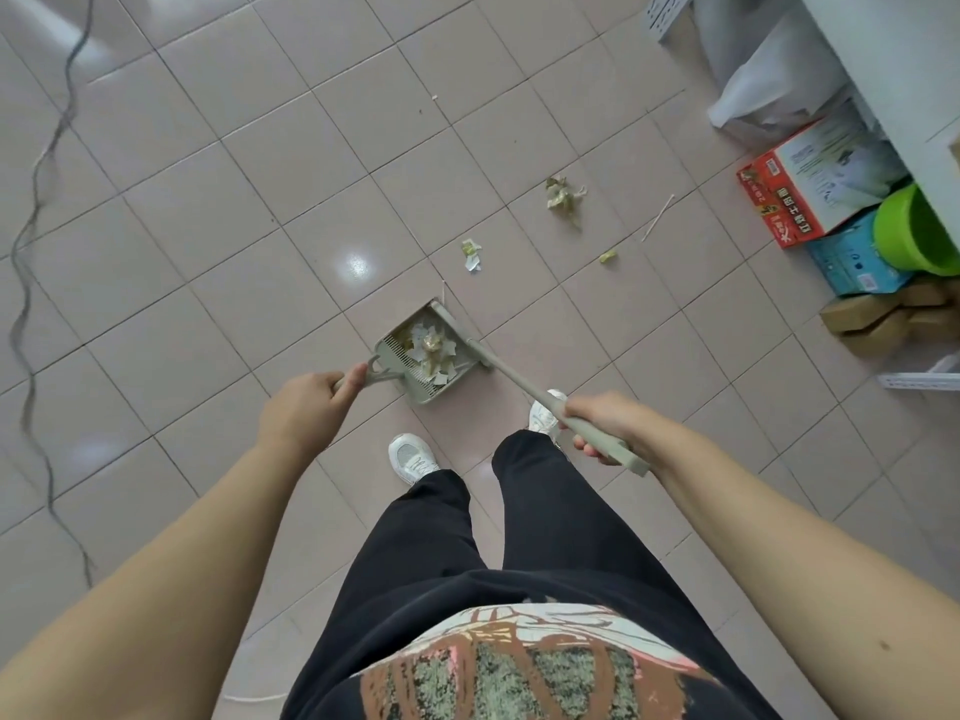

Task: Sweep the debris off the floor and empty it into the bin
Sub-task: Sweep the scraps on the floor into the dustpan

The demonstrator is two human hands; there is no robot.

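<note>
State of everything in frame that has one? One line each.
left hand: grips the dustpan handle
right hand: grips the broom handle
dustpan: down at the floor, part-filled with swept scraps
broom: slanted, head at the dustpan's right side
crumpled scrap: loose on the tiles, unswept
small scrap: loose on the tiles, unswept
thin stick: lying flat, unswept
cable: trailing loose across the floor

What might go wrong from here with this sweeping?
1. The dustpan, gripped by the left hand, already holds scraps; tilting it could spill them.
2. The thin stick and crumpled wrapper lie toward the boxes, so the broom might push them underneath.
3. The cable on the floor could trip a foot.
</note>
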